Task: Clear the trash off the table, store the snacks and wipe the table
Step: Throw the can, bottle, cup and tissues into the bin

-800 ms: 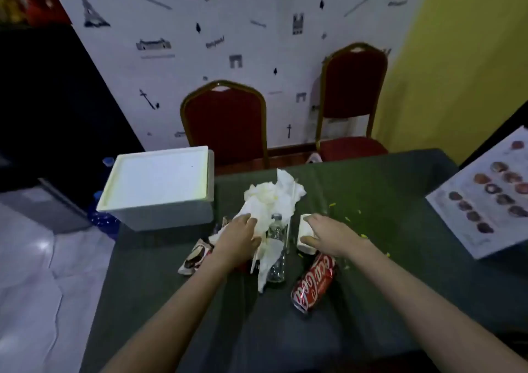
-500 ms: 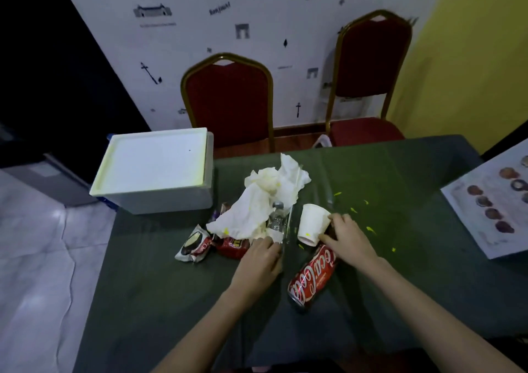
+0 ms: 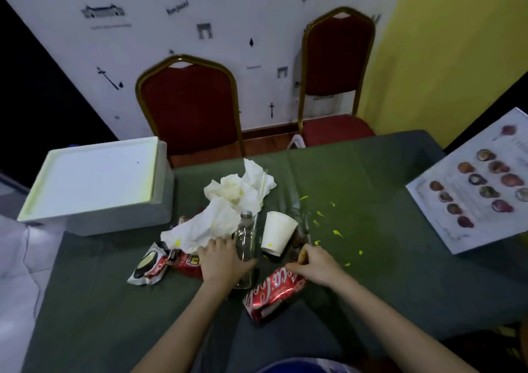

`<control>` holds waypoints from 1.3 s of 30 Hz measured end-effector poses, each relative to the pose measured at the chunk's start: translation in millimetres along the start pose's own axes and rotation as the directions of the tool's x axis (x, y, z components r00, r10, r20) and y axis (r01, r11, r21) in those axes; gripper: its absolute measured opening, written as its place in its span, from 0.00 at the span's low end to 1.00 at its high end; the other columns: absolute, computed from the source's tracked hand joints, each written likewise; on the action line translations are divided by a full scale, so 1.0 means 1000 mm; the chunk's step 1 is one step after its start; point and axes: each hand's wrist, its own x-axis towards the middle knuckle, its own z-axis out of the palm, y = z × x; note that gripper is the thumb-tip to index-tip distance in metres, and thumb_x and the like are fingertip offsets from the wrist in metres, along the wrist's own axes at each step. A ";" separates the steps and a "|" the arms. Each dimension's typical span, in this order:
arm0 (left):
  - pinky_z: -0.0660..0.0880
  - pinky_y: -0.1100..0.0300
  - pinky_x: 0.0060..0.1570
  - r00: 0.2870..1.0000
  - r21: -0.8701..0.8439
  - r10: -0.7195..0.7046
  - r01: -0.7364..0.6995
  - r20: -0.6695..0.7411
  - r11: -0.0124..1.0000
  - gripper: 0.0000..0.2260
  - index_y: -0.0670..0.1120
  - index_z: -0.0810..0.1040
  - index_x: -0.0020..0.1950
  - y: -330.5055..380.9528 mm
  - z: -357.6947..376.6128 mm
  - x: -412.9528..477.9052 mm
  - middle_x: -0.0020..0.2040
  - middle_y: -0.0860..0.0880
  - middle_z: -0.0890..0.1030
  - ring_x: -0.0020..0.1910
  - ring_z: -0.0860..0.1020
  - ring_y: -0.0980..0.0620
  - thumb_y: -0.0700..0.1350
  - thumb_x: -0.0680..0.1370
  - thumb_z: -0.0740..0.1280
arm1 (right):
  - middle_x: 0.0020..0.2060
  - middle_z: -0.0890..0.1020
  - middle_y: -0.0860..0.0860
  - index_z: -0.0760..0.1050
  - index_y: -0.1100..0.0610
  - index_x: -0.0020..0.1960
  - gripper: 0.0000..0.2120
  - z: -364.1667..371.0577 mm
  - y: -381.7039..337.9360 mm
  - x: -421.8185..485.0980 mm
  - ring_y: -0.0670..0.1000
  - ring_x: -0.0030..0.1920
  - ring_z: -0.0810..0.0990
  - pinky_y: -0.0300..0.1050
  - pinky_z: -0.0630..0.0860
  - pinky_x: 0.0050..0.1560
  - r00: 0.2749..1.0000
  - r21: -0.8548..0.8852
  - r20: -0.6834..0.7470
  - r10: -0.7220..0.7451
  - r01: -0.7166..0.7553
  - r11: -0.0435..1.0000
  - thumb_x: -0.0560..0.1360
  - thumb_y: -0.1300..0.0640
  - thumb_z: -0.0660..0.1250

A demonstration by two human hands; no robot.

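A clear plastic bottle [image 3: 246,237] lies among the trash at the middle of the dark green table [image 3: 371,301]. My left hand [image 3: 224,262] is wrapped around its lower half. A crushed red cola can [image 3: 273,294] lies on its side just in front. My right hand [image 3: 318,264] pinches the can's far end with curled fingers. A white paper cup [image 3: 277,233] lies tipped between my hands. Crumpled white tissues [image 3: 228,207] are heaped behind the bottle. A white snack packet [image 3: 148,268] and a red snack packet [image 3: 187,264] lie left of my left hand.
Small yellow scraps [image 3: 337,232] are scattered on the cloth right of the cup. A white foam box [image 3: 94,184] stands on the table's far left corner. A printed picture sheet [image 3: 483,184] lies at the right edge. Two red chairs [image 3: 188,106] stand behind the table.
My left hand came off the tissues toward me and closed around the bottle. My right hand left the cup and settled at the can's far end. The camera tilted down.
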 end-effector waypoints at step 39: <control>0.68 0.71 0.47 0.940 -0.780 0.314 -0.295 -0.133 0.553 0.23 0.48 0.79 0.47 0.002 -0.089 0.000 0.48 0.52 0.72 0.47 0.74 0.61 0.60 0.58 0.70 | 0.38 0.78 0.57 0.72 0.66 0.43 0.13 0.009 0.064 -0.048 0.50 0.41 0.78 0.38 0.77 0.40 0.979 0.838 -0.164 0.122 0.073 0.541 0.73 0.57 0.69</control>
